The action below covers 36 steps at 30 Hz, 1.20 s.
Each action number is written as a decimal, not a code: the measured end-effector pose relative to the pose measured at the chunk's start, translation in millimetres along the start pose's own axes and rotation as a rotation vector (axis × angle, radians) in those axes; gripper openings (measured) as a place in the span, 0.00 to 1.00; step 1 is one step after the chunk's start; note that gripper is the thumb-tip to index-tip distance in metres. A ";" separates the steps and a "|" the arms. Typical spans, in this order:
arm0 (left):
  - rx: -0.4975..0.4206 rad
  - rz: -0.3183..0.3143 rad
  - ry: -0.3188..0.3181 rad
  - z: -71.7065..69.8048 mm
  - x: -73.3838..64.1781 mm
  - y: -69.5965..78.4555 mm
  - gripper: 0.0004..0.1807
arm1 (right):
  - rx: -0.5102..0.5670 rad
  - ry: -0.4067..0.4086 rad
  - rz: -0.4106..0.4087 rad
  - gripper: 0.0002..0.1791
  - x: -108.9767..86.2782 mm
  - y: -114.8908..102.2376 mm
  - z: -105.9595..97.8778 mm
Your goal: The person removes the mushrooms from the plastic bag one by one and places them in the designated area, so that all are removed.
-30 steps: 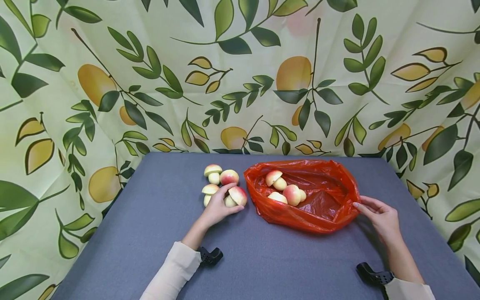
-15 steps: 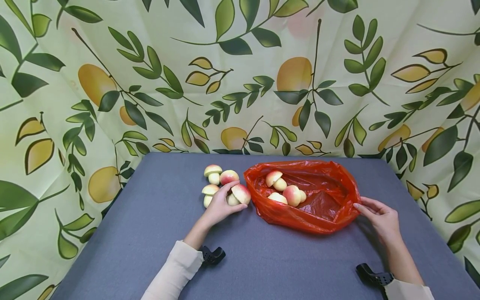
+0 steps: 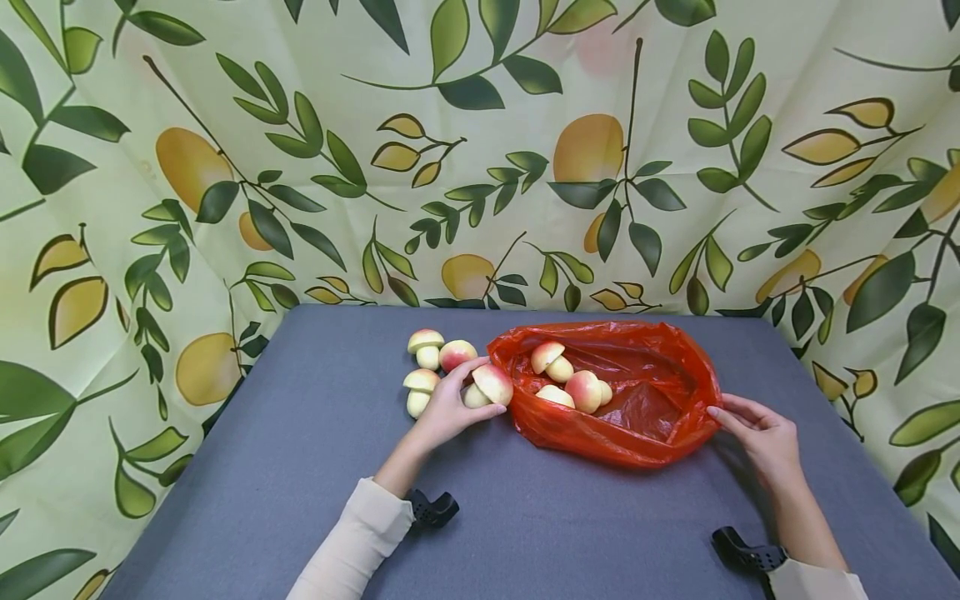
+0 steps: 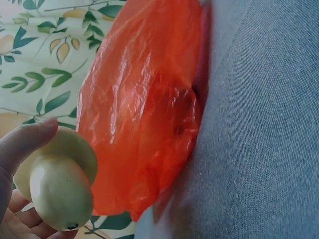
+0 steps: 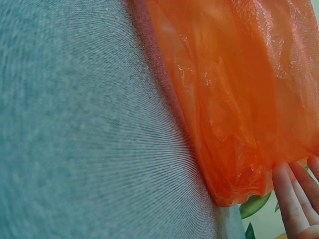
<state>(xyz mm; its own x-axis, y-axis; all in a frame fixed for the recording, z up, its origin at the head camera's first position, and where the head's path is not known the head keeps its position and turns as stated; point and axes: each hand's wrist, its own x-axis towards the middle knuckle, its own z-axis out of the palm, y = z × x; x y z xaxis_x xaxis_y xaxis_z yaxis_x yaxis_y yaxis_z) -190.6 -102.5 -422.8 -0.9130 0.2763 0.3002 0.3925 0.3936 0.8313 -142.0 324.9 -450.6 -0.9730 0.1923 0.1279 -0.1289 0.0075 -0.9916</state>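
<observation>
My left hand [image 3: 448, 410] holds a toy mushroom [image 3: 493, 386] with a red-and-cream cap, just off the left rim of a red plastic bag [image 3: 600, 442]. In the left wrist view the mushroom's pale stem [image 4: 62, 194] points toward the camera, with thumb and fingers around the cap. My right hand [image 3: 765, 437] pinches the bag's right rim between thumb and fingers. The right wrist view shows its fingertips [image 5: 286, 184] against the orange-red film. Inside the opened bag lie three visible mushrooms, one of them a pink-capped mushroom [image 3: 583, 390].
Left of the bag, three more mushrooms stand close together: one at the back [image 3: 426, 347], a red-capped mushroom [image 3: 457, 355] and a front mushroom [image 3: 420, 390]. A grey-blue cloth [image 3: 570, 533] covers the table. Leaf-patterned fabric [image 3: 465, 208] hangs behind.
My left hand has carried its mushroom a little to the right, away from the other mushrooms and up to the bag's left rim. The right hand and the bag stay put.
</observation>
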 end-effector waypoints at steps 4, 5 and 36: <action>-0.022 -0.001 -0.005 2.5 0.6 2.0 0.38 | 0.012 0.005 -0.003 0.12 -0.3 1.1 0.2; -0.024 -0.006 -0.006 3.0 0.6 2.8 0.38 | 0.011 0.006 -0.003 0.12 -0.2 1.3 0.1; -0.059 0.017 -0.059 18.8 7.3 33.0 0.38 | -0.002 0.020 0.029 0.14 -0.3 -0.3 -0.4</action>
<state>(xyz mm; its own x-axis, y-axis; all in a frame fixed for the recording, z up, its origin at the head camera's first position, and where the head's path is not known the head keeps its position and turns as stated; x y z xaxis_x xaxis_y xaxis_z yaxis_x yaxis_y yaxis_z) -182.2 -71.0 -402.0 -0.8973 0.3347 0.2879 0.3992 0.3365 0.8529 -141.7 325.2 -450.3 -0.9722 0.2123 0.0987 -0.1001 0.0039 -0.9950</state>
